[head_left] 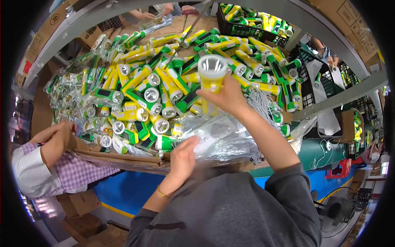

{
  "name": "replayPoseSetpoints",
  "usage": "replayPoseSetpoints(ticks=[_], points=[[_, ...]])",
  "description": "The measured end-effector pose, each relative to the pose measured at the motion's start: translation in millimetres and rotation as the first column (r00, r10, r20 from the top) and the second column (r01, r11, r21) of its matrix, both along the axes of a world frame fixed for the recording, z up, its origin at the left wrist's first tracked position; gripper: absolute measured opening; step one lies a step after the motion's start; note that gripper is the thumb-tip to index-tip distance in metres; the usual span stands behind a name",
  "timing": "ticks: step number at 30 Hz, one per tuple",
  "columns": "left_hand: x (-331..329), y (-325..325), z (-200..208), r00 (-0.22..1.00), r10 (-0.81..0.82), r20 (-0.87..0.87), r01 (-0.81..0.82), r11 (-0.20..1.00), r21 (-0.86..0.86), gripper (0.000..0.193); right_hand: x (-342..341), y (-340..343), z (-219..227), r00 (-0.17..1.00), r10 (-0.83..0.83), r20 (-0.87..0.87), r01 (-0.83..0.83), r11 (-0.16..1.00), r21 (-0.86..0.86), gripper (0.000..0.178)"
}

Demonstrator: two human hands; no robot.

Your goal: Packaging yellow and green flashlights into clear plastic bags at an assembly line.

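Observation:
My right hand (228,95) is closed around a yellow flashlight (212,74), held upright above the pile with its clear, reflective head on top. Lower and nearer to me, my left hand (183,158) pinches the edge of a clear plastic bag (214,133). More clear bags (230,151) lie in a stack under and beside it. Just beyond both hands spreads a heap of green and yellow flashlights (164,88). A bundle of grey cables (263,108) lies right of the held flashlight, partly behind my forearm.
Bagged flashlights (74,96) cover the left side. Another person (66,164) works at left; more hands (142,15) show at the far edge. A black crate (247,31) of flashlights stands at the back. A metal post (341,101) crosses at right, near a fan (337,209).

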State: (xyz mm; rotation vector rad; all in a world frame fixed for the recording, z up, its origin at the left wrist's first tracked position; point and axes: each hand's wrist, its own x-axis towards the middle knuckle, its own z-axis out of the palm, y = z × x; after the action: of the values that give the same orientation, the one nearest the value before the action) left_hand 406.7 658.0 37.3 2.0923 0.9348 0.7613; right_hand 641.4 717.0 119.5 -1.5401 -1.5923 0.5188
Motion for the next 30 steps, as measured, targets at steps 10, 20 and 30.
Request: replayPoseSetpoints(ticks=[10,20,30], points=[[2,40,42,0.927,-0.375,0.002,0.374,0.924,-0.083,0.063,-11,-111,-25,0.803,0.254,0.539,-0.332,0.942,0.051,0.030],[31,23,37,0.968,-0.227,-0.107,0.238,0.965,0.113,0.050,37,-96,-5,0.976,0.212,0.043,-0.183,0.916,-0.356,0.026],[32,13,37,0.967,-0.254,0.016,0.255,0.966,-0.050,0.054,141,-102,-99,0.728,-0.399,0.557,0.579,0.794,-0.187,0.010]])
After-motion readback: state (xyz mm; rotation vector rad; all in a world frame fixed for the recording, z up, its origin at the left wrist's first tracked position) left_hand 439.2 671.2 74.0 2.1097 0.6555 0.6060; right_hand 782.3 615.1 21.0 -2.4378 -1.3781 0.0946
